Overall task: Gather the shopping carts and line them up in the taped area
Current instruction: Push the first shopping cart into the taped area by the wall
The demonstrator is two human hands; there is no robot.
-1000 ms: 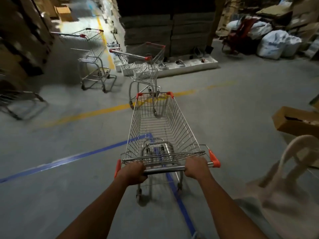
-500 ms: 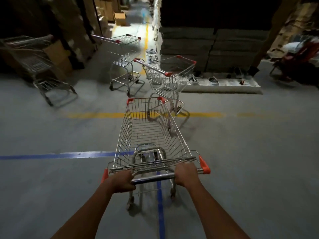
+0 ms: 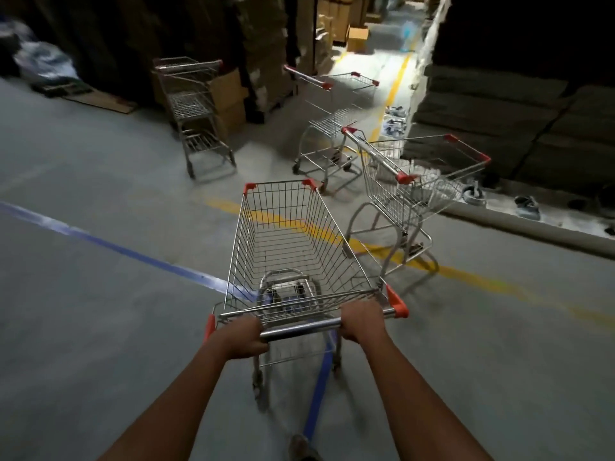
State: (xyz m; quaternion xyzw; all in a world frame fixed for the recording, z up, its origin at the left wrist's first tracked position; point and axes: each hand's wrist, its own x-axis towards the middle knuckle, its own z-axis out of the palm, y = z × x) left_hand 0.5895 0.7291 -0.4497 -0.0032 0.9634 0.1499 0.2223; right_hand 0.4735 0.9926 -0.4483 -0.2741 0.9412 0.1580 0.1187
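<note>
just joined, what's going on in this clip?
A person is pushing an empty shopping cart across a warehouse floor, left hand and right hand both closed on its handle bar. The cart sits over the corner of the blue tape lines, nose toward a yellow floor line. Three more carts stand loose ahead: one close on the right, one behind it, one by the cardboard boxes. None are lined up yet.
</note>
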